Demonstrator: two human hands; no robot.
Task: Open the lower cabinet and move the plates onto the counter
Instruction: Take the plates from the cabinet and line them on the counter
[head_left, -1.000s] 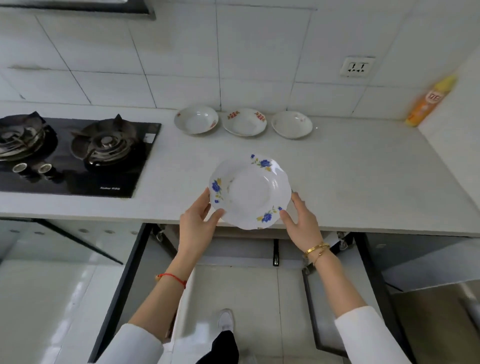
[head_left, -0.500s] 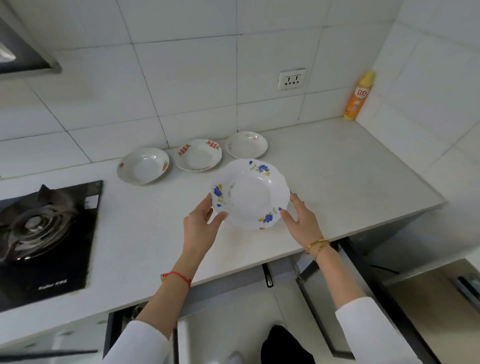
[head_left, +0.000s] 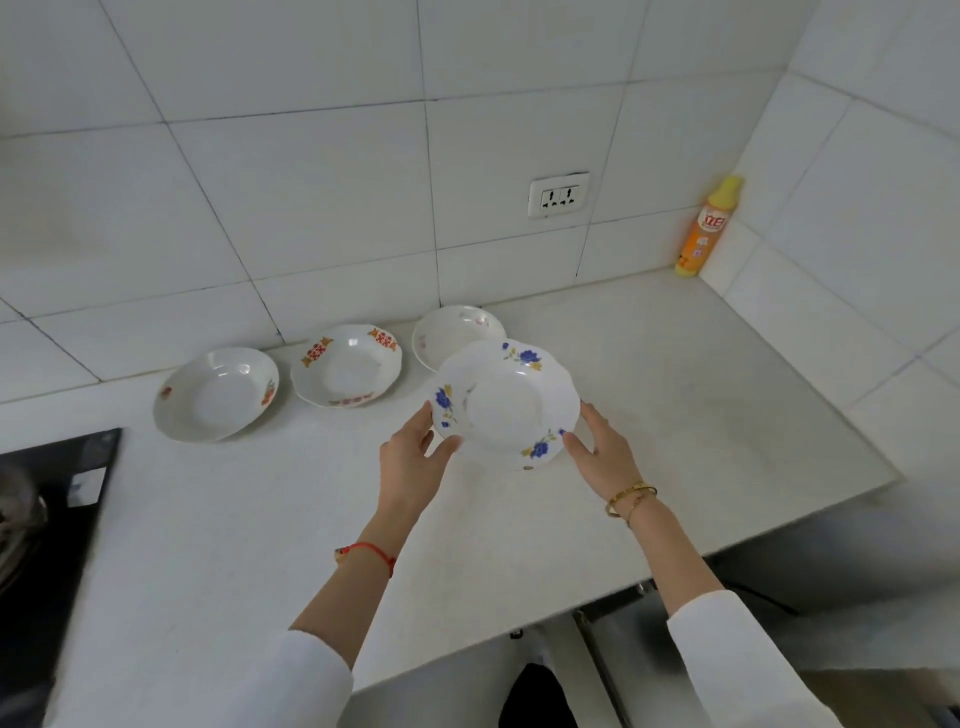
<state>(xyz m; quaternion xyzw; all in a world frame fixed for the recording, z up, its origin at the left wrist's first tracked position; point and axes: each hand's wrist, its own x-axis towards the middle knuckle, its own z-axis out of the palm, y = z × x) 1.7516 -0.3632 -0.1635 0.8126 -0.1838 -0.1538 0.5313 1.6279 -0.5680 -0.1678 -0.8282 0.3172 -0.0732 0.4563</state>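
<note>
A: Item in hand?
B: One white scalloped china plate with blue flower sprigs (head_left: 506, 402), carried above the pale stone counter (head_left: 675, 395), not yet set down. The left hand (head_left: 410, 462) grasps its near-left rim with thumb on top; the right hand (head_left: 602, 457) grasps the near-right rim the same way.

A: Items already on the counter?
B: Three, in a row along the tiled wall. A white china plate with small red-orange marks (head_left: 215, 394) at left; a white scalloped plate with red characters (head_left: 346, 365) in the middle; a plain white plate with faint pink marks (head_left: 454, 330) at right, partly hidden behind the carried one.

A: Progress?
B: Judged well advanced: cabinet open below the counter edge, three plates placed, a fourth about to join them, likely to the right of the row. Whether more plates remain inside cannot be told.

A: Other stock?
B: An orange bottle with a yellow cap (head_left: 706, 228) in the corner.
</note>
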